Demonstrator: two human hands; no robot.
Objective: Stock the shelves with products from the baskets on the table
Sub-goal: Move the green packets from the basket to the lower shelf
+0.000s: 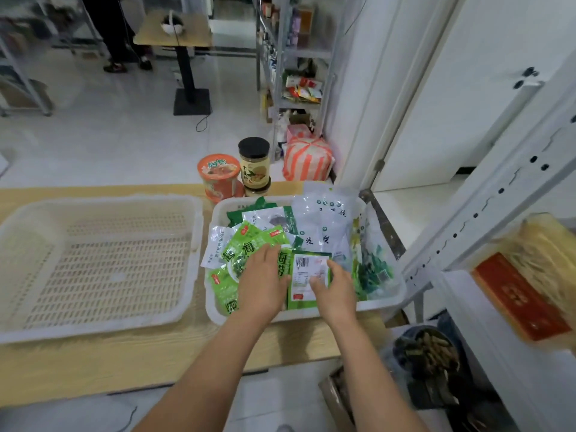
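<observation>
Picking stage: both hands in the full basket, nothing lifted yet.
On the surface (pixel 124 363), the full basket (pixel 383 302) sits at 3 o'clock of the empty basket (pixel 18 307), with the shelves (pixel 486 219) further toward 3. The left hand (pixel 261 285) lies flat on green packets (pixel 240 247). The right hand (pixel 335 291) rests spread on the barcode packet (pixel 304 275). Next, a closed grip is probably needed.
</observation>
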